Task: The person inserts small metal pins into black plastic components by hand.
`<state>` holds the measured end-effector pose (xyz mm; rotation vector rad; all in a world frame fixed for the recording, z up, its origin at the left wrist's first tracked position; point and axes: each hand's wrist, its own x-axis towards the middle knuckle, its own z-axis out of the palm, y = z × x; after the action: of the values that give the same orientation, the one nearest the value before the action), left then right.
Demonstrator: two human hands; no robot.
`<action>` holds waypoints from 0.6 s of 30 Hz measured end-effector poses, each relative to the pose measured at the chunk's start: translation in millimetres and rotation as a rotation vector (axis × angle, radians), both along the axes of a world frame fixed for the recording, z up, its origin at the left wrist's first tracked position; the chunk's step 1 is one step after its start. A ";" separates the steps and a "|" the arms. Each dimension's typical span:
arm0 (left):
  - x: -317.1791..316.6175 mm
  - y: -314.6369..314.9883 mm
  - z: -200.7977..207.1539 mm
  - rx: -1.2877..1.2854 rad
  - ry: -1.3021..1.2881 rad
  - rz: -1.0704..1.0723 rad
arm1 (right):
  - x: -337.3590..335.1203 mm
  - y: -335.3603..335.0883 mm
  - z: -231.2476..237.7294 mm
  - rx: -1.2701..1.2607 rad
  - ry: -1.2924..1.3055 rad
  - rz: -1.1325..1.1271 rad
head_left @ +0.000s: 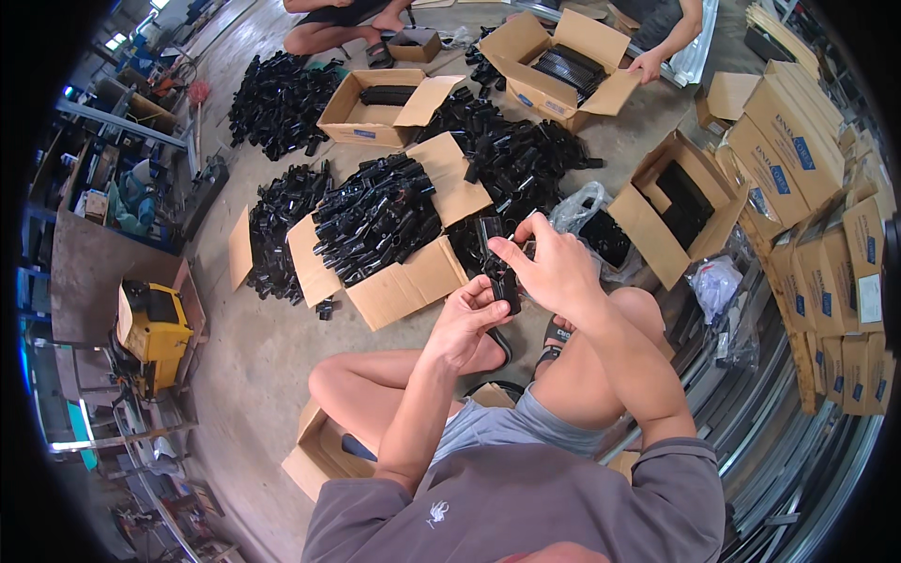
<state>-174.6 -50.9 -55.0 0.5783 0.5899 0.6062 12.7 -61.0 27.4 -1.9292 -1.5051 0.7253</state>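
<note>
In front of my knees, my left hand pinches the lower end of a small black plastic part between thumb and fingers. My right hand is closed just above it, thumb and fingers on a glossy black piece. Whether the two pieces are joined I cannot tell, as my right fingers hide the middle. Past my hands lies an open carton heaped with similar black parts. More loose black parts are piled on the floor behind.
Open cartons hold black pieces. Two other people sit at the far side, one with a hand at a carton. Stacked cartons and long metal profiles line the right. A yellow machine stands left.
</note>
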 end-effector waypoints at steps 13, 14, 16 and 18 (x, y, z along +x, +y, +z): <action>8.2 -6.4 1.0 0.001 0.005 0.095 | -5.5 -1.0 -12.6 0.182 0.119 -0.053; 8.7 -6.9 3.2 0.050 0.020 0.110 | -5.5 -0.8 -12.7 0.182 0.119 -0.054; 12.7 -9.1 14.1 0.067 0.024 0.126 | -5.6 -0.6 -13.3 0.190 0.192 -0.105; 14.0 -9.6 16.3 0.084 0.030 0.141 | -5.6 -1.1 -10.5 0.178 0.182 -0.119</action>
<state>-160.6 -60.6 -38.8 0.6288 0.6391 0.7591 7.1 -62.1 16.8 -1.7528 -1.2876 0.6711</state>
